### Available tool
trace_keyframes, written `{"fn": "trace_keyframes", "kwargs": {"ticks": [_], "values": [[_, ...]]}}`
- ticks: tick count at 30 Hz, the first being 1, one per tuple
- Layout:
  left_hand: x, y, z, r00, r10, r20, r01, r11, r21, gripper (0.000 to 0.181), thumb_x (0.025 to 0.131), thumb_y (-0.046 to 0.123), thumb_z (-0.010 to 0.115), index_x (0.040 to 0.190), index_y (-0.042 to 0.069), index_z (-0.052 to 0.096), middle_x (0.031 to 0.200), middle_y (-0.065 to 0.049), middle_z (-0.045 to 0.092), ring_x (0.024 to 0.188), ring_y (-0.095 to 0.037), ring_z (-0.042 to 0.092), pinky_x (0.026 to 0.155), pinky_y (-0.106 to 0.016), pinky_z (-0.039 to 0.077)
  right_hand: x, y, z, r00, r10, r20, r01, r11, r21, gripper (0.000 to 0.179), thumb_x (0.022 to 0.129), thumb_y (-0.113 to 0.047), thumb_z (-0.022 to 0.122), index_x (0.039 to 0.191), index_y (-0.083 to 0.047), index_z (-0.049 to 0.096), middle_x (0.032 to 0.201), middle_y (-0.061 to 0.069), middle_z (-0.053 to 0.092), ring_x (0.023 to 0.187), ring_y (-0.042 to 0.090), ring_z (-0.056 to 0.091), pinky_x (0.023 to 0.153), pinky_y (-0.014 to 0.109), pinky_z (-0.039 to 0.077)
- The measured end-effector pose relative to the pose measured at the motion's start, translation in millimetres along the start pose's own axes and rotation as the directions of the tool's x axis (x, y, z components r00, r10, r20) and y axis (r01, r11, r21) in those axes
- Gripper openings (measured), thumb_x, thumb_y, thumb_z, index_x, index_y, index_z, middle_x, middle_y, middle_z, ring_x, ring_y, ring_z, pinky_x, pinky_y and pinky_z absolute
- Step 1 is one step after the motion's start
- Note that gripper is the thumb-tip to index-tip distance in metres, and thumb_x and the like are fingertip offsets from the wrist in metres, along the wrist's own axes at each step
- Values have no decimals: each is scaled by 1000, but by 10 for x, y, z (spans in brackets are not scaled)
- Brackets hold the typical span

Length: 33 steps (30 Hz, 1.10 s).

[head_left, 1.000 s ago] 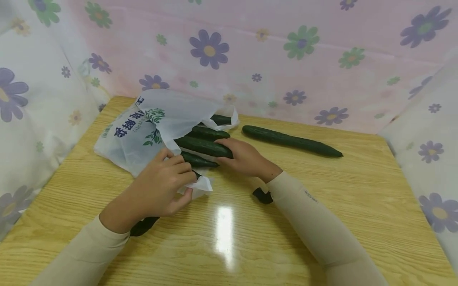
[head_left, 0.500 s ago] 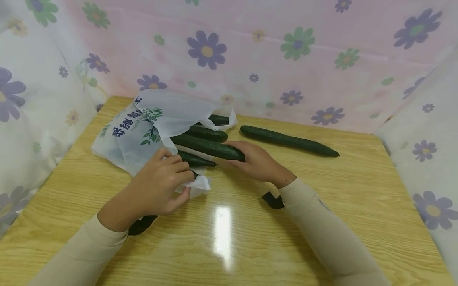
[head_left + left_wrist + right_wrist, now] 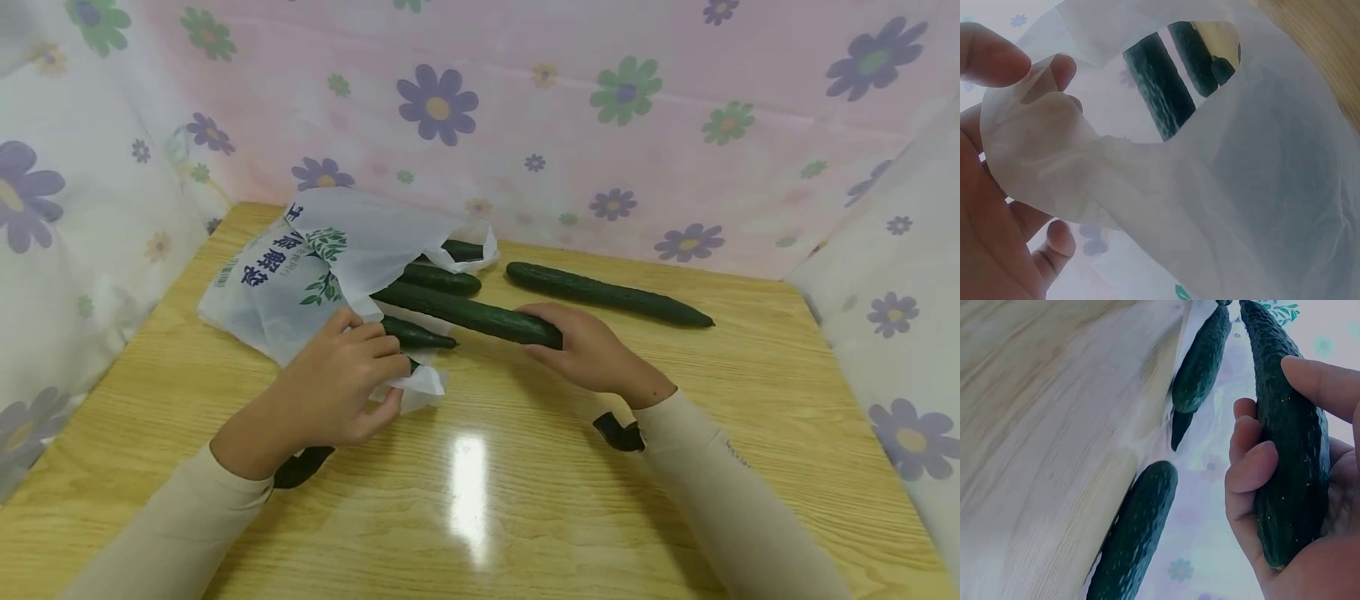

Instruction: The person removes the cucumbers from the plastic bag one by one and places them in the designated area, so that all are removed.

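My right hand (image 3: 588, 350) grips the near end of a long dark green cucumber (image 3: 472, 312), whose other end is still inside the white plastic bag (image 3: 390, 225). In the right wrist view, fingers and thumb wrap around that cucumber (image 3: 1288, 456). With finger and thumb, my left hand (image 3: 337, 383) pinches the edge of the bag's mouth; the left wrist view shows the thin plastic (image 3: 1047, 125) between them. Several more cucumbers poke out of the opening, among them one (image 3: 442, 279) behind the gripped one and a pointed one (image 3: 416, 333) in front. The bag hides their other ends.
Another cucumber (image 3: 611, 293) lies on the wooden table (image 3: 570, 508) at the back right, near the flowered curtain (image 3: 525, 108). Curtains also hang at both sides. A black strap (image 3: 621, 432) shows below my right wrist, and one (image 3: 300, 468) below my left.
My right hand has moved right and slightly toward me, drawing the cucumber farther out of the bag. My left hand stays at the bag's edge.
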<state>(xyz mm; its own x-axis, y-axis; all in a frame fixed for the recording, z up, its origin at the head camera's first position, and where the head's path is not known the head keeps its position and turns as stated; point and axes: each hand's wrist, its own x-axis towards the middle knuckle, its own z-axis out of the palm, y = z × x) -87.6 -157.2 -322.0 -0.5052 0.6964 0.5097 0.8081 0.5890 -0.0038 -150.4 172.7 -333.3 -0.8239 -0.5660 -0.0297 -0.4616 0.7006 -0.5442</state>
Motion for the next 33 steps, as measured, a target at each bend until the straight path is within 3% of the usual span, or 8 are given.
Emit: {"fn": "trace_keyframes", "kwargs": {"ticks": [5, 19, 25, 28, 29, 33], "values": [[23, -6, 5, 1000, 4, -7, -4, 1000, -15, 9, 77, 21, 58, 79, 15, 66, 73, 4, 59, 74, -18, 50, 76, -38, 34, -122, 81, -44, 1000, -18, -9, 18, 1000, -6, 53, 96, -23, 68, 145, -14, 50, 140, 6, 59, 118, 23, 62, 92, 47, 52], [16, -16, 15, 1000, 12, -28, -13, 999, -31, 8, 76, 19, 58, 78, 14, 64, 75, 3, 59, 75, -18, 49, 74, -36, 32, -482, 343, -123, 995, -35, -91, 33, 999, -16, 52, 94, -19, 70, 144, -15, 53, 143, 10, 57, 128, 29, 57, 100, 54, 48], [17, -15, 8, 1000, 1, -17, -2, 999, -34, 8, 76, 19, 58, 78, 15, 64, 74, 4, 59, 75, -18, 50, 74, -36, 33, -591, 412, -207, 994, 8, -111, -12, 999, -34, 52, 94, -17, 70, 143, -18, 53, 142, 10, 58, 119, 31, 61, 98, 55, 48], [22, -20, 6, 1000, 1, -16, -1, 999, -34, 8, 76, 19, 58, 78, 15, 65, 74, 4, 59, 75, -18, 49, 75, -37, 33, -647, 450, -260, 992, 35, -119, -38, 999, -20, 51, 94, -18, 69, 143, -20, 53, 142, 10, 58, 121, 34, 59, 99, 58, 46], [24, -21, 6, 1000, 2, -17, -2, 999, -34, 8, 76, 19, 58, 78, 15, 65, 74, 4, 58, 75, -18, 49, 75, -37, 33, -662, 468, -274, 991, 41, -124, -44, 999, -17, 51, 94, -17, 69, 143, -20, 54, 142, 10, 58, 130, 35, 55, 100, 60, 44], [26, -24, 6, 1000, 3, -17, -4, 999, -34, 8, 76, 20, 58, 77, 15, 64, 74, 4, 59, 75, -18, 50, 75, -37, 33, -737, 537, -324, 988, 59, -145, -60, 998, -1, 51, 93, -17, 70, 142, -20, 55, 141, 11, 58, 130, 35, 54, 100, 60, 44]]}}
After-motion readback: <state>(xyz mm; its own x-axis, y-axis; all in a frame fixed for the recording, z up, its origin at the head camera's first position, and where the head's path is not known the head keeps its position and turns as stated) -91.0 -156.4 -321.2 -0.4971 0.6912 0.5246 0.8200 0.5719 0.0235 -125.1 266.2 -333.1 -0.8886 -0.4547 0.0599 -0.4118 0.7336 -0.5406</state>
